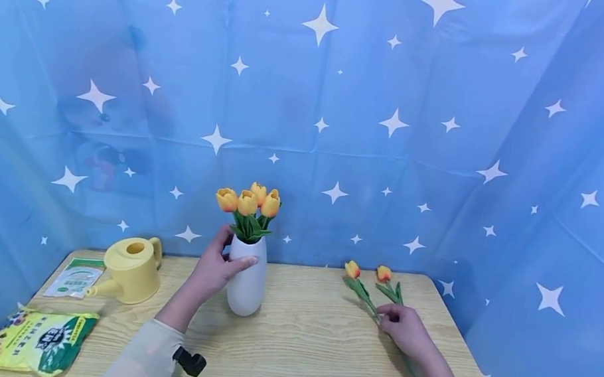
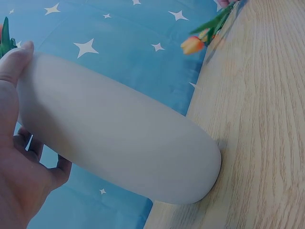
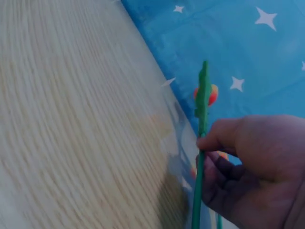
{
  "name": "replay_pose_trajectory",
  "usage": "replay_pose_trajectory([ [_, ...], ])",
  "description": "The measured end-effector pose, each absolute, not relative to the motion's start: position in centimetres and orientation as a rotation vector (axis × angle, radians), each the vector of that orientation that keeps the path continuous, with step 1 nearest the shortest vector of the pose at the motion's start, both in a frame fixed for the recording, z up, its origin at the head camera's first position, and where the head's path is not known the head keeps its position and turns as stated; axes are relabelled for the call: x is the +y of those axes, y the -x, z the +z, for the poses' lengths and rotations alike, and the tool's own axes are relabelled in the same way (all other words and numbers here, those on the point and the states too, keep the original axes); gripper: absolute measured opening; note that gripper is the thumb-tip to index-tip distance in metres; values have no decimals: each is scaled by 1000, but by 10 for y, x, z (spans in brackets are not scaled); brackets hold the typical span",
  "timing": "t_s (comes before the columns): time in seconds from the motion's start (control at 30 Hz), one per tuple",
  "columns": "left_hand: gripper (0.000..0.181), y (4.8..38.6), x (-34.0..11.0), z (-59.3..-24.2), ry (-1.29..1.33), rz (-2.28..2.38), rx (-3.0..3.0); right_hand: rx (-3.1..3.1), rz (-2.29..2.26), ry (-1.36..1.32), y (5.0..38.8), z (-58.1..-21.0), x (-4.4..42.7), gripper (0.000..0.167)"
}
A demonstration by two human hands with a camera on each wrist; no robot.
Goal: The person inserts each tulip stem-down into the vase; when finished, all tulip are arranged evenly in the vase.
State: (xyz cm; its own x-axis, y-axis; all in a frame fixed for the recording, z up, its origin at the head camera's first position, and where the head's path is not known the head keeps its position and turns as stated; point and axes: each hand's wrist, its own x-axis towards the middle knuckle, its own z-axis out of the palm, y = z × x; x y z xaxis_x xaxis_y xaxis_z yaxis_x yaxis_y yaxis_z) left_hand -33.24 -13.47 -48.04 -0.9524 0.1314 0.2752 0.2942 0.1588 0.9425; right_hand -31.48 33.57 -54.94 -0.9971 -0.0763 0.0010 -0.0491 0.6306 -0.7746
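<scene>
The stem of one orange-yellow tulip [image 1: 361,291] is pinched between thumb and fingertips of the right hand [image 1: 405,331], its leaves and bloom reaching out beyond the grip toward the table's back edge. The flower looks artificial and is judged very light, with a stem stiff enough to be steered from a pinch on the bare part below the leaves; the bloom is likely soft and is better left untouched. By the left hand [image 1: 214,271], the smooth white vase [image 1: 247,283] is gripped near its mouth, thumb in front and fingers round the far side, its base on the wooden table [image 1: 302,357]. It is probably rigid, somewhat slippery and breakable, so a wrapped hold high on the body seems suitable. Just above that grip, four tulips [image 1: 247,203] are crowded together, and the mouth is partly covered by their leaves. Beside the pinched stem, a second loose tulip [image 1: 384,274] is laid close enough to be snagged. To the left of the vase grip are found a yellow watering can [image 1: 132,273], a white-and-green packet [image 1: 75,280] and, nearer the body, a yellow-and-green printed bag [image 1: 32,340]. Behind both grips, a blue star-print curtain [image 1: 358,77] is hung.
</scene>
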Motion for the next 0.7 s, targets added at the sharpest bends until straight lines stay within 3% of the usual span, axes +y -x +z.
replay_pose_trajectory([
  [0.7,71,332,-134,-480,422,-1904,-2285,2624,-1782,2,310,-535,305,35],
])
